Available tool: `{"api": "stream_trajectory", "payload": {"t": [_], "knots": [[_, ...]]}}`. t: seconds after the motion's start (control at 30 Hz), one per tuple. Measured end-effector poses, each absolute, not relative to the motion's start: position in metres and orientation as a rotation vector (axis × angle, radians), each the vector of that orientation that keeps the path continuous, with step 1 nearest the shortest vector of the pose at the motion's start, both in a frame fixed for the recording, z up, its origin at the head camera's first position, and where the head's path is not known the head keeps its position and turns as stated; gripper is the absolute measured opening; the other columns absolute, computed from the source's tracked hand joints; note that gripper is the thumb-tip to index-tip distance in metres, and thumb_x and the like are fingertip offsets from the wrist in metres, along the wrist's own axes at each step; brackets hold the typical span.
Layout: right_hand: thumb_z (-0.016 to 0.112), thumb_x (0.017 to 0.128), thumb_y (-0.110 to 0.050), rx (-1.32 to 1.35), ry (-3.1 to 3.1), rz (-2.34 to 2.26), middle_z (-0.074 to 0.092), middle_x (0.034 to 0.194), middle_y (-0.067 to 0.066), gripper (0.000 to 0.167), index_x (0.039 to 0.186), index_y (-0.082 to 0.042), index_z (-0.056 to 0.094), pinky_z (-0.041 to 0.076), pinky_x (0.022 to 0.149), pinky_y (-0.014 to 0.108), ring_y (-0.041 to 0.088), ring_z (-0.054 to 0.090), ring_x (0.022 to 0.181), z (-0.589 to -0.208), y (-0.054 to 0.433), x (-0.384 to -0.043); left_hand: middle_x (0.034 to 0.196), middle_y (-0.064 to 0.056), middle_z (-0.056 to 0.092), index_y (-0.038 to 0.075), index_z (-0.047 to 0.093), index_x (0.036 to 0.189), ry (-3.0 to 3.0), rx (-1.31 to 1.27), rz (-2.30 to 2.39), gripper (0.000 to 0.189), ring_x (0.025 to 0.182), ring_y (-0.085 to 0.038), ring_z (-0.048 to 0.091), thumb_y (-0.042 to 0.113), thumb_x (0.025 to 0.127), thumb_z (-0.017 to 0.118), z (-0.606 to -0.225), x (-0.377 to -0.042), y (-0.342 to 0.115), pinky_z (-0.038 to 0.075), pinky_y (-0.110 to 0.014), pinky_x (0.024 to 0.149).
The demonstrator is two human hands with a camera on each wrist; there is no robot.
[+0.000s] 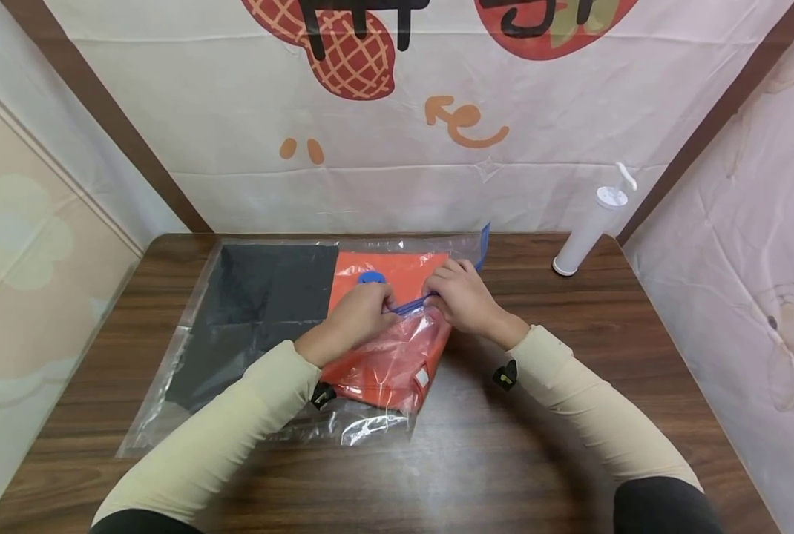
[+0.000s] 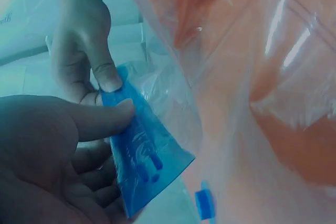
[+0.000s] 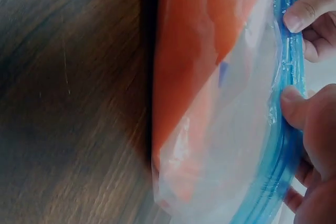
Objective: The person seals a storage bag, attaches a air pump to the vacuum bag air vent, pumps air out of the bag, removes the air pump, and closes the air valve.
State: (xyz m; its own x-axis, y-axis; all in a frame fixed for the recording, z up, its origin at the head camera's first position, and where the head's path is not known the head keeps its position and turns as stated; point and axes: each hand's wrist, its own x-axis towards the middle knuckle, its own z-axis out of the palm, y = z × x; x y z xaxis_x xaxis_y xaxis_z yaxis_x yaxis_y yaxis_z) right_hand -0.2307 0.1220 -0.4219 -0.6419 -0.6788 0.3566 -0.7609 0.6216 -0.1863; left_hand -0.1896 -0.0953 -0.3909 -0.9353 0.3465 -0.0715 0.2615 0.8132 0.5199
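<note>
A large clear plastic bag (image 1: 370, 426) with a blue zip strip (image 1: 412, 305) lies on the table. Inside it are orange fabric (image 1: 386, 374), with a small white label near one corner, and dark grey fabric (image 1: 290, 285). My left hand (image 1: 363, 311) pinches the blue strip between thumb and fingers. Close beside it, my right hand (image 1: 462, 297) pinches the same strip farther right. The right wrist view shows both thumbs pressed on the strip (image 3: 289, 66). A round blue disc (image 1: 371, 277) on the bag is partly covered by my left hand.
A white hand pump (image 1: 587, 230) with a handle on top stands at the table's back right. Printed cloth walls (image 1: 397, 193) close off the back and sides of the brown wooden table (image 1: 537, 415).
</note>
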Motion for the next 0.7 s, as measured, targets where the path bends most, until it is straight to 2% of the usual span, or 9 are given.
{"api": "stream_trajectory", "payload": {"t": [0.23,0.5,0.7], "knots": [[0.077,0.092,-0.015,1.234,-2.576,0.517,0.069,0.096,-0.003,0.004,0.094,-0.014,0.073,0.036,0.099,0.050,0.022,0.054,0.101,-0.420,0.126,-0.235,0.088,-0.004,0.068,0.005,0.069,0.096,2.876,0.467,0.768,0.010,0.075,-0.017,0.063,0.013,0.093,0.076,-0.394,-0.185,-0.096,0.055,-0.035,0.070],[0.075,0.093,-0.013,1.235,-2.628,0.561,0.069,0.104,-0.001,0.007,0.099,-0.015,0.073,0.035,0.102,0.052,0.025,0.052,0.106,-0.413,0.138,-0.240,0.079,-0.004,0.062,0.005,0.066,0.089,2.813,0.475,0.790,0.014,0.067,-0.016,0.055,0.014,0.092,0.076,-0.384,-0.185,-0.100,0.048,-0.030,0.063],[0.074,0.092,-0.008,1.222,-2.620,0.593,0.069,0.101,0.002,0.006,0.097,-0.010,0.071,0.037,0.099,0.052,0.026,0.051,0.102,-0.412,0.137,-0.240,0.075,-0.002,0.055,0.006,0.063,0.084,2.786,0.391,0.797,0.018,0.065,-0.015,0.050,0.014,0.094,0.075,-0.377,-0.181,-0.100,0.042,-0.029,0.061]]}}
